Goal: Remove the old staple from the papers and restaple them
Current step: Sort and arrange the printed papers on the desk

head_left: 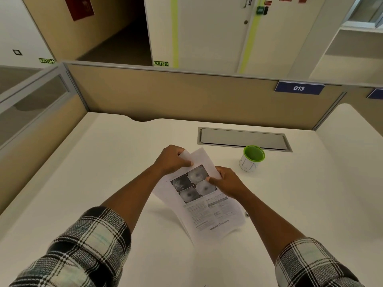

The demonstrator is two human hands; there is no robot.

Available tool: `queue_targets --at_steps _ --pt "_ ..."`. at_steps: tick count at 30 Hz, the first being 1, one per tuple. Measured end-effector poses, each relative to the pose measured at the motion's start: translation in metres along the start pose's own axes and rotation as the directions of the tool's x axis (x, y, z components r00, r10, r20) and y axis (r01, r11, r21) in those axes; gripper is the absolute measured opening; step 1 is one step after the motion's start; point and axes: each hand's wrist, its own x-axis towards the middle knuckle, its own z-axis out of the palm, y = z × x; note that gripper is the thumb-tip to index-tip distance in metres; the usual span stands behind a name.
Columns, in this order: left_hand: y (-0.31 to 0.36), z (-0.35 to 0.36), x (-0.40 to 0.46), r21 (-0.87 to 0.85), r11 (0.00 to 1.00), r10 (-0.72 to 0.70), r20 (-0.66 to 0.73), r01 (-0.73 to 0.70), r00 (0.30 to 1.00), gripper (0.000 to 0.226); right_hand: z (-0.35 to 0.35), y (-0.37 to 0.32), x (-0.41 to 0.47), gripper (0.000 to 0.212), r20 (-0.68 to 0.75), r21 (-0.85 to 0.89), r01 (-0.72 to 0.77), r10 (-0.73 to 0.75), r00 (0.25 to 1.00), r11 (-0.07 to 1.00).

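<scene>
Both hands lift the papers (199, 195) off the desk (124, 162): left hand (172, 160) pinches the top corner, right hand (226, 181) grips the edge; a hard tug could tear what's probably the stapled corner

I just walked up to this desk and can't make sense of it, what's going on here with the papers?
A person in plaid sleeves is holding a few printed papers above a white desk. The left hand grips the top corner, where the sheets fan apart, and the right hand pinches the right edge beside the page's four grey images. A green-rimmed cup stands on the desk to the right, apart from the papers. No stapler is in view, and whether a staple is in the corner is hidden by the fingers.
</scene>
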Motion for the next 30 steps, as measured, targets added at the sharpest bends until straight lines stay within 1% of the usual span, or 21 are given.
queue_targets --at_steps 3,5,9,12,14,15,16,17,18,20,21,23,25,26,27,28,30 --pt "-0.004 0.000 -0.002 0.005 1.000 -0.021 -0.005 0.021 1.000 0.024 0.001 -0.002 0.000 0.036 -0.025 -0.045 0.019 -0.020 0.999 0.999" --pt "-0.010 -0.001 -0.004 -0.024 0.999 -0.039 -0.031 0.038 0.999 0.023 0.000 -0.002 0.000 0.033 -0.037 -0.078 0.016 -0.019 0.999 0.997" --pt "-0.024 -0.008 -0.007 -0.105 0.993 -0.068 -0.120 0.056 0.990 0.023 -0.003 0.007 -0.004 0.028 0.039 -0.133 -0.008 0.013 0.999 0.991" --pt "-0.032 -0.007 -0.009 -0.181 0.981 -0.089 -0.078 0.073 0.993 0.030 -0.003 0.015 -0.008 0.021 0.037 -0.162 -0.029 0.036 0.999 0.986" --pt "-0.038 -0.003 -0.007 -0.199 0.977 -0.088 -0.051 0.076 0.995 0.021 0.001 0.017 -0.010 0.021 0.020 -0.167 -0.036 0.040 0.999 0.985" --pt "-0.041 -0.001 -0.006 -0.189 0.979 -0.081 -0.055 0.069 0.995 0.020 0.003 0.018 -0.010 0.022 0.021 -0.176 -0.039 0.043 0.999 0.984" --pt "-0.043 0.000 -0.005 -0.179 0.982 -0.082 -0.079 0.067 0.994 0.019 0.005 0.019 -0.011 0.023 0.027 -0.187 -0.044 0.050 0.998 0.981" --pt "-0.046 0.002 -0.002 -0.151 0.986 -0.088 -0.122 0.069 0.989 0.014 0.004 0.024 -0.011 0.023 0.035 -0.195 -0.055 0.063 0.997 0.979" --pt "-0.048 0.002 0.000 -0.130 0.989 -0.095 -0.169 0.074 0.981 0.009 0.003 0.030 -0.013 0.022 0.040 -0.200 -0.071 0.080 0.996 0.977" --pt "-0.054 0.004 0.004 -0.097 0.992 -0.096 -0.227 0.076 0.969 0.018 -0.003 0.046 -0.019 0.023 0.030 -0.196 -0.126 0.134 0.991 0.973" --pt "-0.058 0.004 0.005 -0.088 0.993 -0.096 -0.229 0.077 0.969 0.020 -0.006 0.055 -0.023 0.024 0.019 -0.188 -0.158 0.164 0.986 0.969" --pt "-0.066 0.008 0.009 -0.087 0.993 -0.099 -0.205 0.083 0.974 0.016 -0.014 0.074 -0.030 0.020 0.004 -0.174 -0.217 0.221 0.975 0.960" --pt "-0.074 0.014 0.012 -0.095 0.990 -0.116 -0.176 0.100 0.978 0.009 -0.022 0.087 -0.036 0.008 -0.002 -0.128 -0.287 0.289 0.957 0.949" --pt "-0.077 0.017 0.015 -0.090 0.990 -0.122 -0.165 0.109 0.979 0.011 -0.025 0.094 -0.038 0.008 -0.015 -0.087 -0.322 0.322 0.947 0.943" --pt "-0.079 0.020 0.016 -0.083 0.990 -0.122 -0.157 0.110 0.980 0.013 -0.027 0.099 -0.039 0.015 -0.050 -0.061 -0.350 0.347 0.936 0.935" --pt "-0.082 0.022 0.018 -0.077 0.991 -0.120 -0.152 0.110 0.981 0.015 -0.028 0.105 -0.039 0.020 -0.101 -0.046 -0.381 0.375 0.921 0.924" --pt "-0.086 0.025 0.021 -0.065 0.991 -0.126 -0.156 0.117 0.980 0.015 -0.029 0.115 -0.037 0.016 -0.244 -0.060 -0.463 0.436 0.866 0.885"
